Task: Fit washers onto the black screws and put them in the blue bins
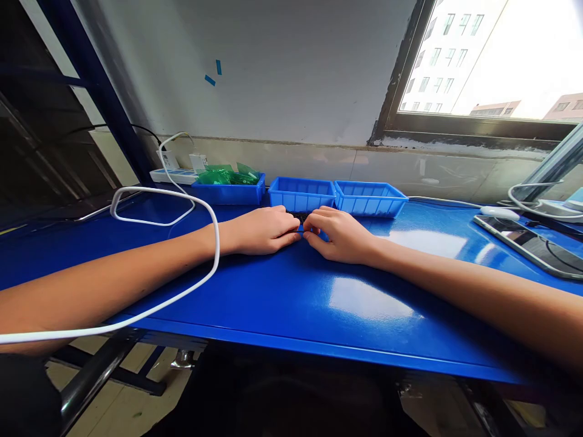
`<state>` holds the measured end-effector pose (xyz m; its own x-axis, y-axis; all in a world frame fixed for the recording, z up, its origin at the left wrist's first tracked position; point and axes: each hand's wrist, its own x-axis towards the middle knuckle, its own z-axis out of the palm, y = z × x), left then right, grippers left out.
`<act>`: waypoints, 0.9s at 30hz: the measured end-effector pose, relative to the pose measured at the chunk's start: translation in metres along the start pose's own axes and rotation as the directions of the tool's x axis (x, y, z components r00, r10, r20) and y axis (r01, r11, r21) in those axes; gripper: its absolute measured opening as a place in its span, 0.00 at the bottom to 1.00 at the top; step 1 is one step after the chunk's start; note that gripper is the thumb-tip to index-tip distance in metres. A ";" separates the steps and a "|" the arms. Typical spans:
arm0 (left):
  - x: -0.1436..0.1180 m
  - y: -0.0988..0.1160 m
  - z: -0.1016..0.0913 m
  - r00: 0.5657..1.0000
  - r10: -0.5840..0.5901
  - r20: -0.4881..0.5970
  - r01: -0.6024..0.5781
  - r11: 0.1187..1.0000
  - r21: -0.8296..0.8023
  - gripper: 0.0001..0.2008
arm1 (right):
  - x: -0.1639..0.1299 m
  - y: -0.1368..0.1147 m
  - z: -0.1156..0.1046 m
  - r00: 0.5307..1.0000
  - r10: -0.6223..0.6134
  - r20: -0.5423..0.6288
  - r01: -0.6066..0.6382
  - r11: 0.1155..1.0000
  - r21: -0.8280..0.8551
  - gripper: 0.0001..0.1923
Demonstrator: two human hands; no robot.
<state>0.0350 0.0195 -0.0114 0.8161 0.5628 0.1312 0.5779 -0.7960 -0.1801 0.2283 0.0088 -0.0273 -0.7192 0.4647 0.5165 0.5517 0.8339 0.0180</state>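
My left hand (266,229) rests low over the blue table, its thumb and fingers pinched together. Facing it, my right hand (334,233) is curled, with thumb and forefinger closed. Between the two sets of fingertips stretches a thin black piece (300,231), too small to make out its kind. Just behind it, partly hidden by both hands, lies a dark, bumpy black heap (299,216). Two blue plastic bins, one on the left (302,193) and one on the right (371,199), stand right behind my hands.
A third blue bin (228,194) holds green plastic packets (228,175). A white cable (214,243) loops over my left forearm. At the right lie a phone (532,243) and a white mouse-like object (500,212). A power strip (175,176) sits by the wall; the table's front edge (319,349) is near me.
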 end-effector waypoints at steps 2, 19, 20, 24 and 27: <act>0.000 0.000 0.000 1.000 -0.002 0.000 0.002 1.000 -0.001 0.14 | 0.000 0.000 0.000 1.000 0.000 0.001 0.000 1.000 0.002 0.06; -0.001 0.001 -0.001 1.000 -0.008 0.006 0.008 1.000 0.000 0.13 | 0.001 0.000 0.000 1.000 0.015 0.019 -0.015 1.000 0.011 0.05; -0.001 0.001 -0.001 1.000 -0.009 0.007 0.009 1.000 0.000 0.13 | 0.001 0.000 -0.001 1.000 0.017 0.022 -0.018 1.000 0.010 0.05; -0.001 0.002 -0.002 1.000 -0.009 0.006 0.009 1.000 0.000 0.13 | 0.001 -0.001 -0.001 0.999 0.025 0.036 -0.025 1.000 0.008 0.06; -0.001 0.002 -0.003 1.000 -0.006 0.007 0.006 1.000 -0.007 0.13 | 0.001 -0.001 -0.002 0.999 0.025 0.046 -0.025 1.000 0.007 0.06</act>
<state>0.0354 0.0169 -0.0092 0.8124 0.5695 0.1251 0.5831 -0.7938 -0.1727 0.2274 0.0078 -0.0253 -0.7239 0.4985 0.4769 0.5666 0.8240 -0.0011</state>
